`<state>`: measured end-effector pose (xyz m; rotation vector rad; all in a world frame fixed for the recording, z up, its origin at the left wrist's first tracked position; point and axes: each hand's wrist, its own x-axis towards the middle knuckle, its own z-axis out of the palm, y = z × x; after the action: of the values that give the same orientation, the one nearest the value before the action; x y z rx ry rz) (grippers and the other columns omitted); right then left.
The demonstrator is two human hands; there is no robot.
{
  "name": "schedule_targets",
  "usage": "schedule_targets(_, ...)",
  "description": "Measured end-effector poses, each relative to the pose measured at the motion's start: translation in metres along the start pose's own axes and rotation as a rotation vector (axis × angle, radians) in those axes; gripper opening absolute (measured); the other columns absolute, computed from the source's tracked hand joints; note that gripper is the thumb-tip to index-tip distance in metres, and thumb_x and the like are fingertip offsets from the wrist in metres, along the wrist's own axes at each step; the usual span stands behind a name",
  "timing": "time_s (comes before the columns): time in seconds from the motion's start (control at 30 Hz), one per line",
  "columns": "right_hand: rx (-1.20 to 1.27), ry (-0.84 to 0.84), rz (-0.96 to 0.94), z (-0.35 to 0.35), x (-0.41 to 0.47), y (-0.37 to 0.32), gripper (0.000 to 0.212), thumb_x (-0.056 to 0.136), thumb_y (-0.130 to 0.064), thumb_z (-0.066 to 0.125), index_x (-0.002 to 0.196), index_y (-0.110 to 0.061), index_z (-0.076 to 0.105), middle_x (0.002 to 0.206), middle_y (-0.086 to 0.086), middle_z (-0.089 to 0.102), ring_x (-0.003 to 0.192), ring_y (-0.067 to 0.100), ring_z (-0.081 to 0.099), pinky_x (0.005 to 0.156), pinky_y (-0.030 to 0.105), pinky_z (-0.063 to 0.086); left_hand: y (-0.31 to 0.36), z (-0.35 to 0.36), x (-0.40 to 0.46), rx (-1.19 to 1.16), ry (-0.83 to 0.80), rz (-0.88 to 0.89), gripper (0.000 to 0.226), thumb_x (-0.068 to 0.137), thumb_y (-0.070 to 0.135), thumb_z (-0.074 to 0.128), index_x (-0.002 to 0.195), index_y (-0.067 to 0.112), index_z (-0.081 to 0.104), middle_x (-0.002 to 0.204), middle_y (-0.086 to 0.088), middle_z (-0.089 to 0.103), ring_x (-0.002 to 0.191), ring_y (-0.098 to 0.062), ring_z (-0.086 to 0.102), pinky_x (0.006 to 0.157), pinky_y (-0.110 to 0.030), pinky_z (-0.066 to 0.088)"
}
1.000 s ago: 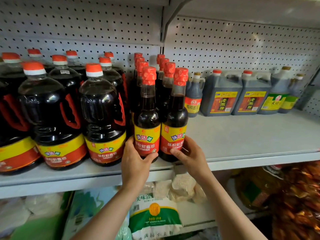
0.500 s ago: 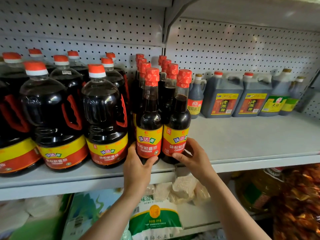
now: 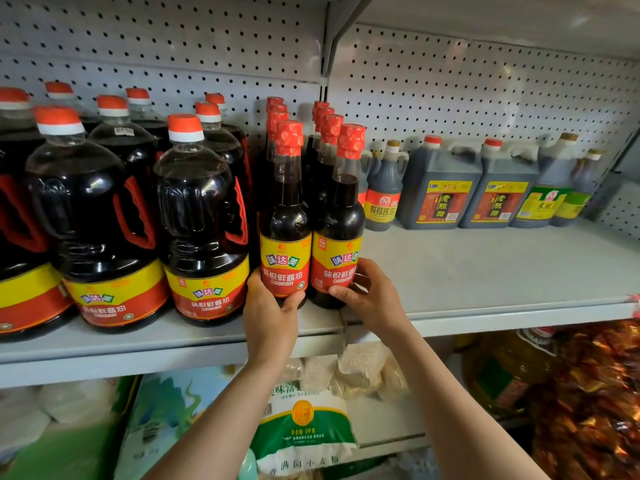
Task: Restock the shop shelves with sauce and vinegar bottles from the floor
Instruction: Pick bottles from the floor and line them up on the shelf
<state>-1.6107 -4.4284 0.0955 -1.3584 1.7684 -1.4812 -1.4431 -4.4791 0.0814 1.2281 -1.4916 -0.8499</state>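
Right now my left hand [image 3: 269,315] is wrapped around the base of the left front bottle [image 3: 286,216], thumb curled across the lower edge of its label, while my right hand [image 3: 369,295] grips the right front bottle [image 3: 339,223] the same way, thumb on the front and fingers round the far side. Both are slim dark sauce bottles with patterned red caps and yellow-and-red labels, upright and touching each other, standing at the near edge of the grey shelf [image 3: 485,271]. Behind each one I see a short file of matching bottles [image 3: 322,133] running back toward the pegboard wall [image 3: 485,91].

Just left of my left hand stand the big jugs [image 3: 204,223] of the same sauce, orange caps and red handles, several rows deep. Far right, against the back, sit a small brown bottle [image 3: 383,192], two square grey vinegar jugs [image 3: 440,188] and some green-labelled bottles [image 3: 550,192], well apart from my hands across bare shelf.

Below, on the lower shelf, I make out a green-and-white bag [image 3: 304,424] between my forearms, pale packets [image 3: 356,372] behind it, and reddish shiny wrappers [image 3: 588,393] at the right.
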Motion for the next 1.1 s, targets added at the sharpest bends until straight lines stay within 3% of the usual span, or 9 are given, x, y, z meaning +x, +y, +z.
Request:
schedule_targets(0.13,-0.037,0.009,-0.003,0.002,0.001,0.001,0.065,0.081,-0.035,0.081,0.137,-0.018,0.052,0.124,-0.008,0.063,0.111,0.010,0.061,0.082,0.005,0.049,0.000,-0.005,0.000,0.107,-0.015,0.058,0.074,0.083,0.032,0.079,0.144,0.016,0.042,0.136,-0.004,0.059,0.125,-0.026,0.056,0.098,-0.037,0.046)
schedule_targets(0.3,-0.046,0.010,0.018,0.001,0.001,0.002,0.067,0.081,-0.038,0.081,0.139,-0.020,0.051,0.133,-0.002,0.064,0.118,0.016,0.062,0.101,0.032,0.053,-0.003,-0.024,-0.009,0.495,0.015,0.184,0.074,0.085,0.050,0.070,0.144,0.012,0.047,0.135,-0.010,0.062,0.117,-0.031,0.062,0.087,-0.041,0.053)
schedule_targets(0.4,-0.034,0.004,0.033,0.000,0.001,0.002,0.071,0.080,-0.038,0.081,0.142,-0.021,0.050,0.133,-0.003,0.064,0.118,0.015,0.062,0.100,0.032,0.053,-0.002,-0.030,-0.011,0.566,0.062,0.227,0.052,0.081,0.056,0.069,0.109,0.013,0.062,0.102,-0.006,0.070,0.083,-0.024,0.064,0.057,-0.029,0.045)
schedule_targets(0.5,-0.025,0.029,0.038,0.000,0.000,0.002,0.069,0.079,-0.035,0.084,0.137,-0.020,0.051,0.129,-0.002,0.065,0.114,0.014,0.064,0.099,0.033,0.055,0.003,-0.034,-0.004,0.603,0.015,0.160,0.048,0.081,0.063,0.065,0.085,0.016,0.060,0.081,0.000,0.070,0.062,-0.016,0.052,0.047,-0.022,0.027)
schedule_targets(0.63,-0.042,0.046,0.027,0.001,0.000,0.003,0.064,0.077,-0.036,0.083,0.131,-0.017,0.054,0.124,-0.004,0.066,0.108,0.011,0.064,0.097,0.030,0.055,-0.001,-0.030,0.000,0.591,0.022,0.147,0.052,0.081,0.065,0.062,0.088,0.014,0.057,0.082,-0.003,0.072,0.066,-0.022,0.063,0.053,-0.026,0.039)
schedule_targets(0.8,-0.031,0.048,0.015,0.000,0.002,0.006,0.071,0.067,-0.047,0.081,0.127,-0.018,0.057,0.119,-0.005,0.069,0.105,0.006,0.067,0.094,0.031,0.058,-0.001,-0.026,0.000,0.662,-0.020,0.150,0.060,0.086,0.064,0.055,0.114,0.012,0.057,0.095,-0.008,0.074,0.083,-0.031,0.071,0.065,-0.035,0.055)
schedule_targets(0.9,-0.031,0.039,0.018,-0.001,0.005,0.008,0.067,0.066,-0.047,0.081,0.123,-0.020,0.057,0.115,-0.009,0.069,0.103,0.002,0.067,0.092,0.027,0.058,-0.001,-0.022,0.003,0.602,-0.051,0.128,0.059,0.089,0.059,0.056,0.122,0.010,0.056,0.101,-0.009,0.072,0.089,-0.033,0.069,0.070,-0.037,0.053)
schedule_targets(1.0,-0.033,0.034,0.016,-0.001,0.008,0.010,0.066,0.066,-0.047,0.082,0.121,-0.022,0.056,0.114,-0.011,0.069,0.102,0.002,0.067,0.090,0.026,0.058,-0.003,-0.017,0.007,0.536,-0.059,0.107,0.052,0.091,0.051,0.061,0.117,0.007,0.054,0.104,-0.011,0.071,0.093,-0.033,0.068,0.071,-0.034,0.046)
schedule_targets(1.1,-0.054,0.036,0.013,0.000,0.010,0.010,0.069,0.066,-0.048,0.081,0.123,-0.020,0.056,0.117,-0.008,0.068,0.103,0.006,0.067,0.091,0.027,0.057,-0.008,-0.011,0.015,0.483,-0.065,0.085,0.050,0.091,0.050,0.061,0.118,0.009,0.053,0.101,-0.009,0.072,0.091,-0.030,0.070,0.075,-0.036,0.052)
